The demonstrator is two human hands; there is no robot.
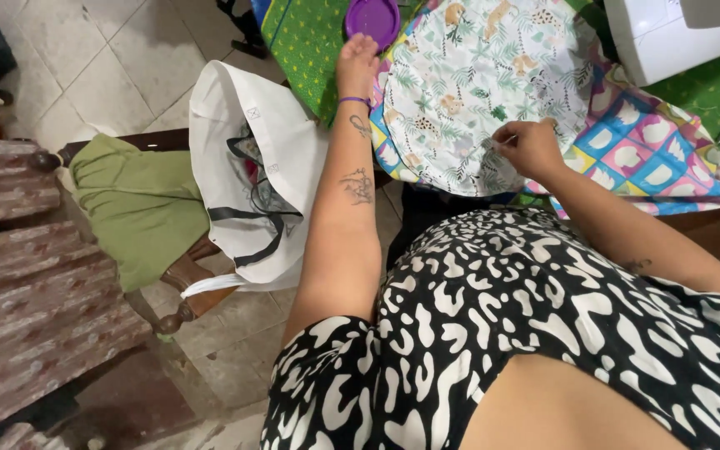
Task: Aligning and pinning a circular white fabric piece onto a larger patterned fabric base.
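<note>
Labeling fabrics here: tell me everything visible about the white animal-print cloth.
The animal-print cloth is white fabric with green leaves and tan animals, apparently thin woven cotton. It lies spread flat, rounded at its near edge, over a bright patchwork cloth. The right hand pinches its near edge; the left hand rests at its left side.

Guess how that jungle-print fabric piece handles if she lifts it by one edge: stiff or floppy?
Probably floppy: the jungle-print fabric drapes over the patchwork cloth and follows its folds. Likely light, since the right hand pinches its edge with fingertips only. It seems unlikely to slide alone, lying cloth on cloth, with the left hand resting beside it.
</note>
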